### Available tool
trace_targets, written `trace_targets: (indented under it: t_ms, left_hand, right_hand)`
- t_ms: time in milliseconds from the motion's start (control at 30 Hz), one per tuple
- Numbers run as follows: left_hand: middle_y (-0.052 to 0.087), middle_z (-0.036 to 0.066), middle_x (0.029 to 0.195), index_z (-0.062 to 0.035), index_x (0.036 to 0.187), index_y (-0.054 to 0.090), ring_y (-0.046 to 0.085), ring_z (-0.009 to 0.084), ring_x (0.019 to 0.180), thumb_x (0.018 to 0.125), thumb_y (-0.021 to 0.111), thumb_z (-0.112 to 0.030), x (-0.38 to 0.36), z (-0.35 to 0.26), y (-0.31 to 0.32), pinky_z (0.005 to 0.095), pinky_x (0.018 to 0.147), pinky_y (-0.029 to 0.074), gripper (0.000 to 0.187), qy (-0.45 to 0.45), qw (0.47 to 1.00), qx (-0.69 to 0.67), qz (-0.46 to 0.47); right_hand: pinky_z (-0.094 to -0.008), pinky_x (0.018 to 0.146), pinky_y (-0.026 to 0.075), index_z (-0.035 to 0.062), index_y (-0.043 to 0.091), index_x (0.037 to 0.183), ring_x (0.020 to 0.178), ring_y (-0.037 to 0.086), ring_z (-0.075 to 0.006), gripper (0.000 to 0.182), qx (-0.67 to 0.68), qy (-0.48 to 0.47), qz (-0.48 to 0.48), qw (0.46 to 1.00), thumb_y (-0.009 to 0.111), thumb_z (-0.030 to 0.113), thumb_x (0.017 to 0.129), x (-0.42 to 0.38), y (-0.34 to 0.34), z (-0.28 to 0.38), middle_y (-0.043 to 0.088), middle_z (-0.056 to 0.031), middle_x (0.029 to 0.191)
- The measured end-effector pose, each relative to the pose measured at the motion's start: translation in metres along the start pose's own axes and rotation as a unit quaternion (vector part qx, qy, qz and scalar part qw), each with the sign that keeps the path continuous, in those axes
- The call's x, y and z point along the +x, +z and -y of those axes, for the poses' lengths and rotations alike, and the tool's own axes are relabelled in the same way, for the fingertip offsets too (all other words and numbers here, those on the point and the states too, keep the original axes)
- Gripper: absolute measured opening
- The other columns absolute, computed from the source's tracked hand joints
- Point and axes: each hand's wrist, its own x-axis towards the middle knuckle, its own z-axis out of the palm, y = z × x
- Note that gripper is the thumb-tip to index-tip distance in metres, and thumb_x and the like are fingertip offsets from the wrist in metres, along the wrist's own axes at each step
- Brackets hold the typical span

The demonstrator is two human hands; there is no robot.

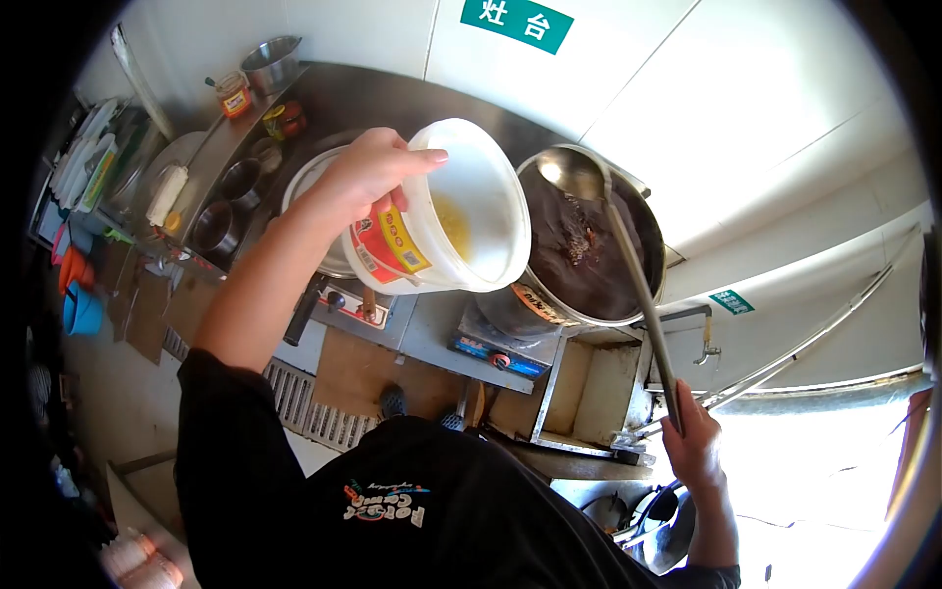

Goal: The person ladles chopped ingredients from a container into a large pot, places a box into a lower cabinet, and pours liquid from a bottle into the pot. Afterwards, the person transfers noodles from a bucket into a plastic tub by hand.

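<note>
A white plastic bucket (491,196) with a red and yellow label is tilted toward the pot, gripped at its rim by my left hand (378,172). Yellowish grains (452,224) lie inside it. My right hand (693,442) is closed round the end of a long-handled ladle (635,260). The ladle's metal bowl is over the far rim of a large pot (657,221). Dark brown liquid (608,265) fills much of the pot, with a clump of small bits floating near its middle. The pot stands on a burner with a blue front panel (500,359).
Left of the bucket, a steel counter holds several metal pots (216,228), a jar with an orange label (233,95) and a metal pan (272,65). A tap (706,350) is at the right, near a metal trough (589,393). A floor grate (339,427) lies below.
</note>
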Motion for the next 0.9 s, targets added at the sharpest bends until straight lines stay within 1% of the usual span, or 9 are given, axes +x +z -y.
trace_targets:
  t_ms: [200,367,433,500,533,567,633,833,900]
  left_hand:
    - [0.058,0.010,0.065,-0.0023,0.082,0.052,0.050,0.0100,0.041,0.078,0.076,-0.029,-0.004,-0.003,0.003,0.0223,0.031,0.030,0.036,0.001,1.000,0.018,0.010]
    - [0.061,0.011,0.070,-0.0031,0.083,0.051,0.053,0.0111,0.046,0.077,0.075,-0.031,-0.007,-0.005,0.004,0.0229,0.035,0.034,0.037,0.012,0.999,0.038,0.013]
    - [0.061,0.010,0.070,-0.0040,0.082,0.051,0.054,0.0108,0.046,0.077,0.075,-0.030,-0.008,-0.006,0.003,0.0230,0.038,0.037,0.036,0.020,0.998,0.058,0.016]
    - [0.061,0.010,0.069,-0.0046,0.081,0.050,0.055,0.0108,0.047,0.076,0.075,-0.031,-0.004,0.001,0.002,0.0234,0.040,0.039,0.036,0.025,0.998,0.061,0.011]
    - [0.061,0.010,0.069,-0.0046,0.080,0.050,0.055,0.0109,0.047,0.076,0.075,-0.031,-0.004,0.003,0.002,0.0232,0.040,0.039,0.037,0.031,0.998,0.050,0.013]
    - [0.061,0.010,0.069,-0.0046,0.080,0.049,0.055,0.0111,0.047,0.075,0.076,-0.032,-0.003,0.003,0.002,0.0231,0.040,0.040,0.038,0.039,0.998,0.040,0.016]
    - [0.060,0.008,0.068,-0.0040,0.081,0.052,0.053,0.0097,0.044,0.078,0.075,-0.029,-0.008,-0.001,0.005,0.0219,0.038,0.038,0.034,0.037,0.998,0.043,0.008]
    - [0.058,0.007,0.065,-0.0028,0.083,0.055,0.048,0.0079,0.041,0.080,0.074,-0.028,-0.009,-0.003,0.007,0.0209,0.036,0.036,0.032,0.029,0.998,0.051,-0.006]
    - [0.058,0.007,0.065,-0.0026,0.083,0.055,0.048,0.0078,0.041,0.080,0.074,-0.029,-0.010,-0.005,0.006,0.0210,0.036,0.036,0.033,0.014,0.998,0.061,-0.013]
  right_hand:
    - [-0.0401,0.054,0.050,0.0026,0.045,0.134,0.062,0.061,-0.0298,0.058,-0.043,-0.111,0.046,0.992,0.064,0.005,0.079,0.076,0.023,0.028,0.059,-0.0139,0.080]
    - [-0.0411,0.060,0.049,0.0059,0.043,0.136,0.066,0.060,-0.0323,0.056,-0.162,-0.165,0.123,0.965,0.063,0.009,0.083,0.123,0.035,0.030,0.057,-0.0125,0.082]
    - [-0.0402,0.064,0.050,0.0057,0.043,0.137,0.068,0.061,-0.0282,0.056,-0.140,-0.149,0.146,0.968,0.062,0.009,0.084,0.129,0.020,0.036,0.057,-0.0128,0.078]
    - [-0.0340,0.057,0.050,0.0036,0.044,0.136,0.062,0.061,-0.0220,0.052,0.126,-0.114,0.236,0.957,0.058,0.011,0.087,0.135,0.000,0.033,0.058,-0.0108,0.073]
    - [-0.0283,0.051,0.050,0.0016,0.044,0.136,0.055,0.059,-0.0142,0.051,0.207,0.090,0.376,0.899,0.058,0.011,0.088,0.147,-0.028,0.058,0.058,-0.0075,0.070]
    - [-0.0283,0.051,0.050,0.0016,0.044,0.136,0.055,0.059,-0.0142,0.051,0.206,0.090,0.376,0.899,0.058,0.011,0.088,0.152,-0.029,0.056,0.058,-0.0075,0.070]
    - [-0.0234,0.043,0.046,-0.0019,0.042,0.137,0.047,0.054,-0.0090,0.051,0.391,0.149,0.434,0.798,0.056,0.010,0.090,0.156,-0.032,0.050,0.056,-0.0048,0.069]
    - [-0.0210,0.040,0.045,-0.0086,0.037,0.137,0.044,0.054,-0.0102,0.051,0.573,0.205,0.389,0.692,0.053,0.009,0.092,0.127,-0.040,0.049,0.058,-0.0076,0.071]
    - [-0.0208,0.039,0.044,-0.0095,0.036,0.137,0.044,0.054,-0.0107,0.052,0.596,0.207,0.380,0.677,0.053,0.009,0.092,0.116,-0.046,0.052,0.059,-0.0090,0.073]
